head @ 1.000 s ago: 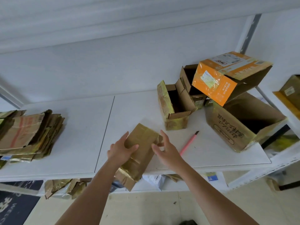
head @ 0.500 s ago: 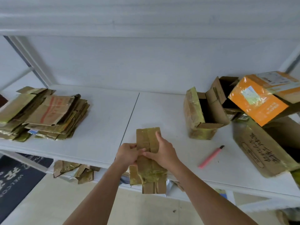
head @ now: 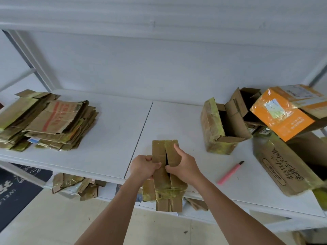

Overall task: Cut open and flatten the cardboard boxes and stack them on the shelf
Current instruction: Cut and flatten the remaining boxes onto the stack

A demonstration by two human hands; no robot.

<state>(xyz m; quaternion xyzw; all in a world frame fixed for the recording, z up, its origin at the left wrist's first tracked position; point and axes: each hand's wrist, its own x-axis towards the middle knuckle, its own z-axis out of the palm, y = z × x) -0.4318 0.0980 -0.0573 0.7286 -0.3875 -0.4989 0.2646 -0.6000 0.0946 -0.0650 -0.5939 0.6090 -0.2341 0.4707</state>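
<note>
A small brown taped cardboard box is held upright at the front edge of the white shelf. My left hand grips its left top flap and my right hand grips its right top flap, with a dark gap showing between the flaps. A stack of flattened boxes lies on the shelf at the left. A pink utility knife lies on the shelf to the right of my hands, untouched.
Open boxes crowd the right: a small taped box, an orange box leaning on others, and a large brown box on its side. Cardboard scraps lie on the lower shelf. A dark mat covers the floor at left.
The view has swung left, bringing the flattened stack in. The box turned from tilted to upright, and both hands shifted onto its top flaps, which have parted.
</note>
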